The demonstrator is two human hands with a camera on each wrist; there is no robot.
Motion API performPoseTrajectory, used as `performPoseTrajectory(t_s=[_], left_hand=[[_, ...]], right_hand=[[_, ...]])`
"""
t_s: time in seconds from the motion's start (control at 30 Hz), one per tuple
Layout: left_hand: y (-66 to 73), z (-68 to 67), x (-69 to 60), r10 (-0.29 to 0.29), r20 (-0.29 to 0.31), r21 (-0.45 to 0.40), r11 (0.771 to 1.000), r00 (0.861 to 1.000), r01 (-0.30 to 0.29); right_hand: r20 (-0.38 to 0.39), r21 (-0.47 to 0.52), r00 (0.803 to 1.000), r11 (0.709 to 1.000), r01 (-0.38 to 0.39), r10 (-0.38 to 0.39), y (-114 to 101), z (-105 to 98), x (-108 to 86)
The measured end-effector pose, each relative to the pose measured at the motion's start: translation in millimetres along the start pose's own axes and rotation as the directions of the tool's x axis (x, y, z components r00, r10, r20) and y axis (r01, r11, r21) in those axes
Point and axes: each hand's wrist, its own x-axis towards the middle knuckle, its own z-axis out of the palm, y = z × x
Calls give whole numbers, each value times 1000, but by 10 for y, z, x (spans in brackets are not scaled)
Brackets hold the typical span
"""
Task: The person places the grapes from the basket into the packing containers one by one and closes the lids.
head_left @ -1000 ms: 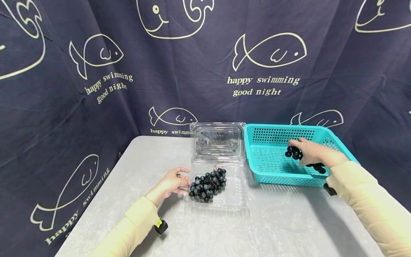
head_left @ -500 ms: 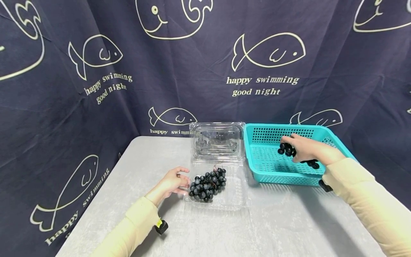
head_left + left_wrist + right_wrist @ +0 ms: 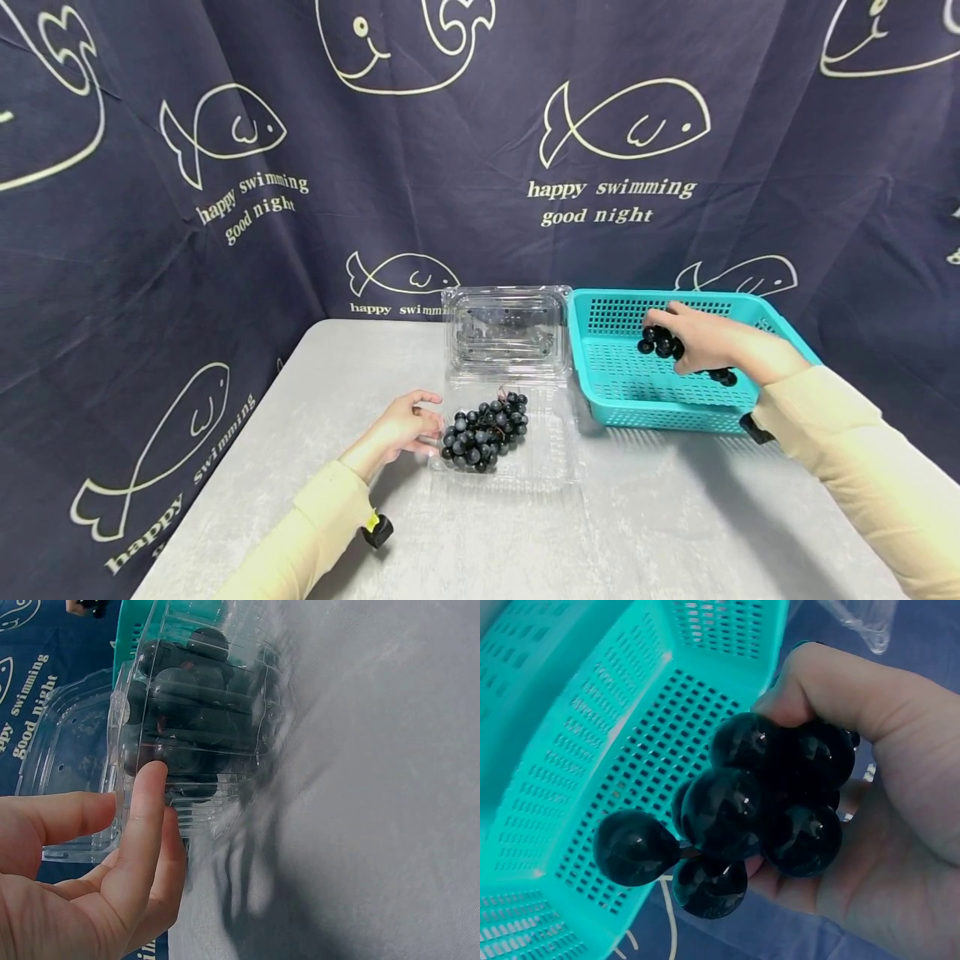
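My right hand [image 3: 703, 337] grips a bunch of dark grapes [image 3: 660, 342] above the teal basket [image 3: 675, 417]. Close up in the right wrist view, glossy round grapes [image 3: 724, 814] hang out past the thumb, over the basket's slotted floor. At the left side of a clear plastic clamshell box [image 3: 551, 446], my left hand [image 3: 401, 427] has its fingers extended against the wall, as the left wrist view confirms with a fingertip [image 3: 152, 776] on the plastic. Another bunch of dark grapes [image 3: 483, 433] lies inside the box, showing through its side.
The clamshell's lid [image 3: 510, 329] stands raised at the back, beside the basket. Behind the grey table [image 3: 360, 358] hangs a dark blue curtain [image 3: 480, 192] with fish drawings. A black device [image 3: 377, 531] sits at the left wrist.
My right hand has moved to the left and slightly up with its bunch of grapes, over the basket. The left hand and the bunch in the box have stayed put.
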Motion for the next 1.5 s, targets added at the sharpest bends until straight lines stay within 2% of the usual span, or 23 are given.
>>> performPoseTrajectory(t_s=[0.17,0.37,0.87,1.17,1.43,1.5], left_hand=[[-10,-3,2,5,12,-1,1000,1000,-5],[-10,-6,0,10,19,8,1000,1000,-10],[27,-6,-15,2,18,13,1000,1000,-3],[23,-6,-9,4,19,6,1000,1000,-4],[24,-4,-13,2,14,5,1000,1000,-2],[21,-2,-16,4,12,5,1000,1000,-4]], right_hand=[[-8,0,1000,1000,6,-6,-83,-51,-19],[-73,-39,994,996,76,-79,-182,-96,-44],[-153,-101,975,984,150,-164,-451,-171,-43],[-243,-155,929,957,246,-279,-565,-104,3],[-274,-179,900,937,298,-339,-735,-58,24],[-287,-193,887,928,318,-363,-772,-42,38]])
